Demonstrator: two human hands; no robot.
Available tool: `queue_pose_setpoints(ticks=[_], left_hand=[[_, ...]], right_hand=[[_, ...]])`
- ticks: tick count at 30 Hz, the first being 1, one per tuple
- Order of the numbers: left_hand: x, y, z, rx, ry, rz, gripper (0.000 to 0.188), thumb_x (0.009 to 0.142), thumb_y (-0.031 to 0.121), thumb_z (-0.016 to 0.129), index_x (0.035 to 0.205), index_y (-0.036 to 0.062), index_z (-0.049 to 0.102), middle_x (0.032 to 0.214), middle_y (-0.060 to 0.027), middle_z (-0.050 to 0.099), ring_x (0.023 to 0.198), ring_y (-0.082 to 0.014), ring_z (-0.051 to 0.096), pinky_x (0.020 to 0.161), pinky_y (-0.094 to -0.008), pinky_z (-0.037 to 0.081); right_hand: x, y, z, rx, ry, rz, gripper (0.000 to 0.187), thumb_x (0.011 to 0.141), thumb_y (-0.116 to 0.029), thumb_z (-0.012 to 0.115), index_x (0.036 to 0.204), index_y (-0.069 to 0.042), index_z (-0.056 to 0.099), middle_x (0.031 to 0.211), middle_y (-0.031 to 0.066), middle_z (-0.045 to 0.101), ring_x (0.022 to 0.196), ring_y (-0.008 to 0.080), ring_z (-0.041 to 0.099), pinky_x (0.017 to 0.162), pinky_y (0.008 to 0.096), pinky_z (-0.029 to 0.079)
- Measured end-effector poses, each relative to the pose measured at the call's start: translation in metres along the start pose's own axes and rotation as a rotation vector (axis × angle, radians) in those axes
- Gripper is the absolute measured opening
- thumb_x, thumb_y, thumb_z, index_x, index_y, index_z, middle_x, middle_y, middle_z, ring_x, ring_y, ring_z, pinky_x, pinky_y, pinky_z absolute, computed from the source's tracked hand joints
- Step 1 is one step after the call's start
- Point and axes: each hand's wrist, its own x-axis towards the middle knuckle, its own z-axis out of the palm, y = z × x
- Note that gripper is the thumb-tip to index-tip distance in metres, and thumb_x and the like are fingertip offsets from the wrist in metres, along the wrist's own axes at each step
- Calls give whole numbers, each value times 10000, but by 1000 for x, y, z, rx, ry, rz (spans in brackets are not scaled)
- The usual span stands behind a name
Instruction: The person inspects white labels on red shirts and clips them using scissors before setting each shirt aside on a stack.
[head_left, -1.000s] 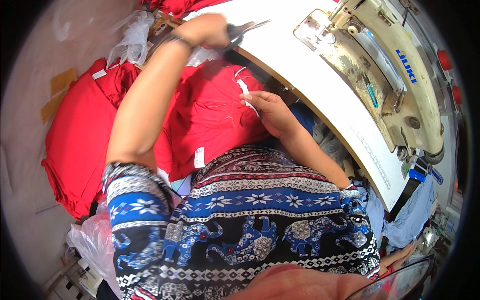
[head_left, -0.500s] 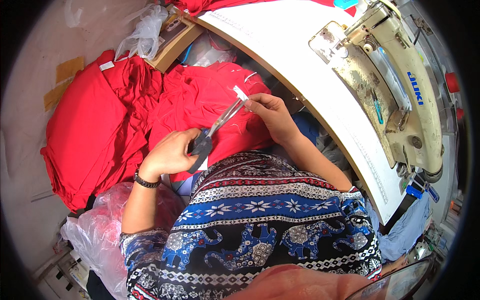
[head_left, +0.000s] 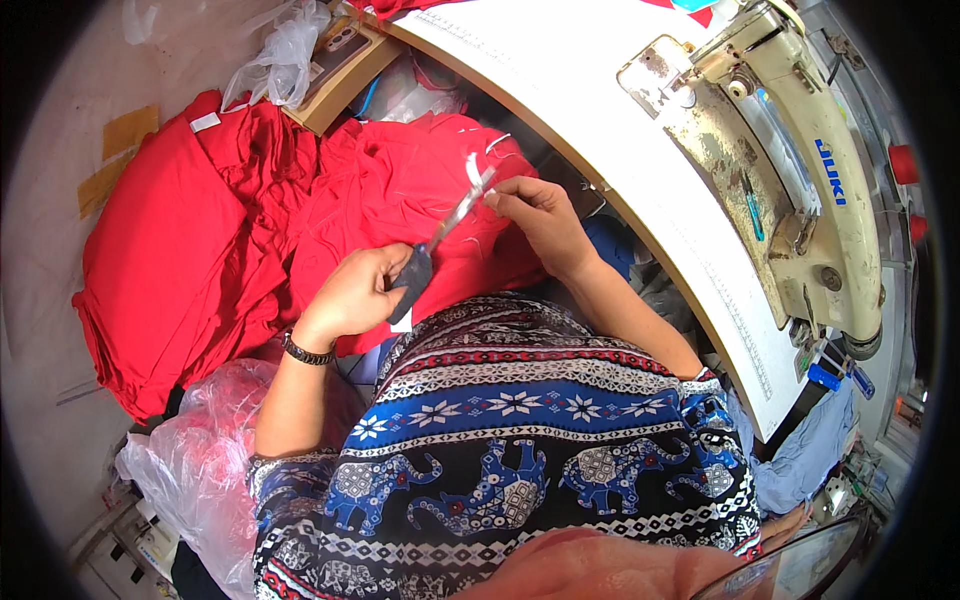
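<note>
My left hand (head_left: 352,295) is closed around the dark-wrapped handles of a pair of scissors (head_left: 458,214), whose blades point up and to the right. The blades look nearly together and are a little blurred. Thumb and finger of my right hand (head_left: 540,220) pinch beside the blade tips; what is between them is too small to make out. Below both hands lies a heap of red cloth (head_left: 385,185), spread over my lap. A narrow white strip (head_left: 472,168) stands out just beyond the scissor tips, and loose pale threads lie on the cloth.
A larger red pile (head_left: 165,260) lies on the left. A cardboard box (head_left: 345,75) with a clear plastic bag (head_left: 285,55) is behind. The white table (head_left: 590,110) curves along the right, bearing a sewing machine (head_left: 835,210). Another plastic bag (head_left: 205,455) sits lower left.
The scissor blades have come closer together and tilted more upright. My left hand has turned slightly, and the white strip has shifted up away from my right fingertips.
</note>
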Motion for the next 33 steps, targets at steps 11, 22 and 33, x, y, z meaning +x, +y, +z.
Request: queue_pose_setpoints(ticks=[11, 22, 33], left_hand=[[135, 103, -27, 934, 503, 379, 329, 796, 310, 652, 869, -10, 620, 811, -215, 644, 800, -365, 638, 728, -429, 502], [161, 132, 3, 981, 293, 502, 393, 835, 385, 625, 994, 27, 603, 878, -211, 651, 800, -380, 633, 711, -463, 499], [42, -10, 26, 385, 636, 395, 138, 693, 29, 625, 807, 2, 550, 845, -128, 603, 791, -257, 608, 723, -314, 490]], right_hand=[[-14, -6, -15, -144, -18, -95, 264, 878, -153, 655, 1103, -16, 635, 1020, 38, 630, 907, 113, 560, 812, 251, 441], [-5, 36, -37, -564, -82, 72, 285, 883, -118, 640, 1152, -45, 576, 925, -20, 599, 877, 64, 546, 803, 244, 458], [19, -3, -17, -388, -458, 259, 230, 894, -110, 639, 1110, -33, 615, 893, -48, 645, 794, 28, 559, 680, 202, 457]])
